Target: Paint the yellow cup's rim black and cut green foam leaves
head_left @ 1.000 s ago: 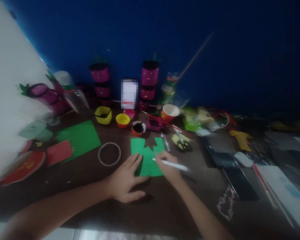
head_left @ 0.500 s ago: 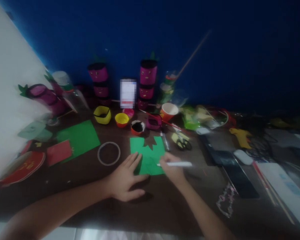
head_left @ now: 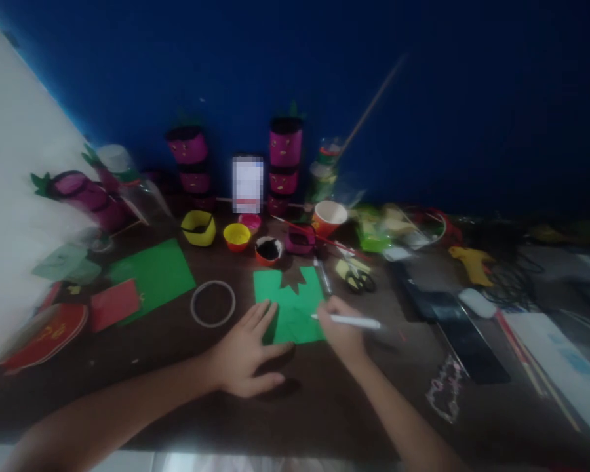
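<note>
A sheet of green paper point(head_left: 297, 318) with a jagged notch cut into its far edge lies on the dark table. My left hand point(head_left: 248, 351) rests flat at the sheet's left side, fingers spread, fingertips on the paper. In my right hand point(head_left: 343, 331) is a white pen point(head_left: 356, 321), pinched between the fingers at the right edge of the sheet. The pen's tip points left over the paper; whether it touches is too blurred to tell. Beyond the sheet lie scissors point(head_left: 358, 280) with black handles and a small cup of black paint point(head_left: 268, 250).
Left of the paper are a clear ring point(head_left: 213, 304), a larger green sheet point(head_left: 164, 275) and a red card point(head_left: 115, 305). Yellow cups point(head_left: 199, 231), purple figures point(head_left: 285, 147) and a paper cup point(head_left: 328, 219) stand behind. To the right lie a yellow glue gun point(head_left: 472, 264) and a black phone point(head_left: 472, 341).
My right hand and the pen have shifted very slightly to the right. The left hand stays in place on the paper. The whole view has tilted a little.
</note>
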Demonstrator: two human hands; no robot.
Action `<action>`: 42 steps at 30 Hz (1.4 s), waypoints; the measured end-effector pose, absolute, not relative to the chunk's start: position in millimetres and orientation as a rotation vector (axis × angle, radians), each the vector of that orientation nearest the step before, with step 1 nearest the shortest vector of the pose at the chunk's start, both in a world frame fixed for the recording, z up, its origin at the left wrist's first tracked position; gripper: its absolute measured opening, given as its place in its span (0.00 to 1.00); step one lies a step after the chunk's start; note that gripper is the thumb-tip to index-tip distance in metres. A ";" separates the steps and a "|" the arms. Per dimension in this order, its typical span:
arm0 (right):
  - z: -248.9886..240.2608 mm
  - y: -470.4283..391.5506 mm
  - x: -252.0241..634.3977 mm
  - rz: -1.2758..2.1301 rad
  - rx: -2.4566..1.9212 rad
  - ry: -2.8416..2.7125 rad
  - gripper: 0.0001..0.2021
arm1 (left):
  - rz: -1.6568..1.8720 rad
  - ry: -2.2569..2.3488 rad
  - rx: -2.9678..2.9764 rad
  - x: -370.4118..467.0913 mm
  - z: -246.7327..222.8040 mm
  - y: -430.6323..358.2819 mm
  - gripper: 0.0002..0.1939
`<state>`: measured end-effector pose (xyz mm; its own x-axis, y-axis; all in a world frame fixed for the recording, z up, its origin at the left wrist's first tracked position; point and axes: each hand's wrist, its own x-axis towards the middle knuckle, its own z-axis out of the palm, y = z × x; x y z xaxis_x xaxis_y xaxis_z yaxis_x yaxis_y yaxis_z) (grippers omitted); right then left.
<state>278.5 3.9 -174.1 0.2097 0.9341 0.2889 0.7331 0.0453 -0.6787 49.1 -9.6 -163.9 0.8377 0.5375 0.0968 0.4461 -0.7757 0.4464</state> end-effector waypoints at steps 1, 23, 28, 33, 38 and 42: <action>-174.9 3.8 278.7 0.330 -1.739 -1.553 0.15 | 0.309 0.737 2.609 49.2 -163.9 -10.0 0.28; -180.7 2.2 280.9 0.285 -1.745 -1.471 0.15 | 0.311 0.779 2.597 50.2 -162.4 -13.6 0.30; -179.6 1.4 280.4 0.284 -1.727 -1.501 0.15 | 0.314 0.788 2.599 50.2 -161.8 -14.2 0.30; -179.2 0.3 279.7 0.310 -1.707 -1.535 0.15 | 0.319 0.790 2.603 50.0 -163.3 -14.0 0.30; -177.3 -1.2 278.7 0.321 -1.679 -1.589 0.15 | 0.313 0.781 2.600 49.9 -164.3 -13.4 0.30; -172.7 -2.6 277.9 0.301 -1.638 -1.660 0.14 | 0.307 0.779 2.583 49.4 -163.3 -13.2 0.30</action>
